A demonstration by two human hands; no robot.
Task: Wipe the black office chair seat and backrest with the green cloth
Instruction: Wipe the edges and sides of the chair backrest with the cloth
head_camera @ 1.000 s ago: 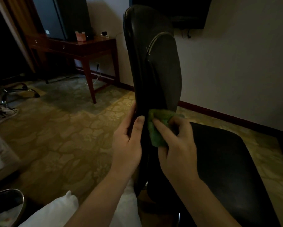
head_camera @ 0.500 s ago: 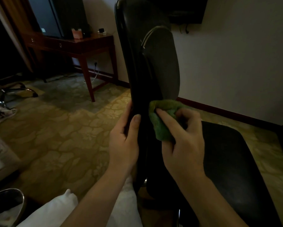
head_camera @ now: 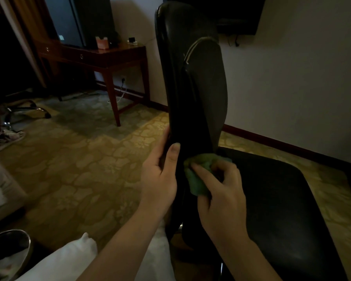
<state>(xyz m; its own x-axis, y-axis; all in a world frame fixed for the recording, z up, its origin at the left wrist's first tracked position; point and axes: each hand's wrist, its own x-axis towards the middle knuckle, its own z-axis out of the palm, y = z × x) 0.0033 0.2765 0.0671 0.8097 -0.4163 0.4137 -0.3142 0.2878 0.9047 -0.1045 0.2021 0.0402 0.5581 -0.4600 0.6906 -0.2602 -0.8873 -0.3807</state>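
The black office chair stands side-on before me, its tall backrest [head_camera: 190, 74] rising up the middle and its seat [head_camera: 276, 203] spreading to the right. My left hand [head_camera: 160, 175] grips the backrest's near edge low down, thumb on the inner side. My right hand [head_camera: 221, 191] holds the bunched green cloth [head_camera: 197, 179] against the bottom of the backrest, where it meets the seat.
A wooden desk [head_camera: 101, 57] with a small pink box stands against the far wall at left. Another chair's wheeled base [head_camera: 26, 108] and a person's shoe [head_camera: 6, 136] are at far left. A metal bin [head_camera: 8, 252] and white fabric [head_camera: 69, 260] lie near the bottom left.
My right hand has slid the green cloth down the backrest towards the seat after moving it up half a second earlier. My left hand keeps its grip on the backrest edge.
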